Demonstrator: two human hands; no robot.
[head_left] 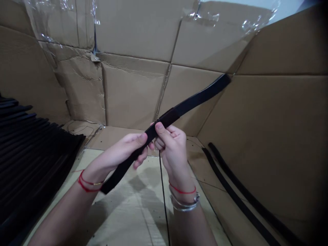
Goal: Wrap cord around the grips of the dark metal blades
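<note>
A long, flat black strip, gently curved, slants up to the right between my hands; a thicker band wraps it near the middle. My left hand is closed on its lower part, thumb on top and fingers beneath. Just beyond, my right hand pinches the strip beside the wrapped band, its thumb pressed on the near face. A thin black cord hangs below my right hand; where its upper end goes is hidden by the fingers.
Many similar black strips lie stacked at the left. Two more long black strips rest by the right cardboard wall. A taped cardboard wall stands behind, and a pale work surface lies below my hands.
</note>
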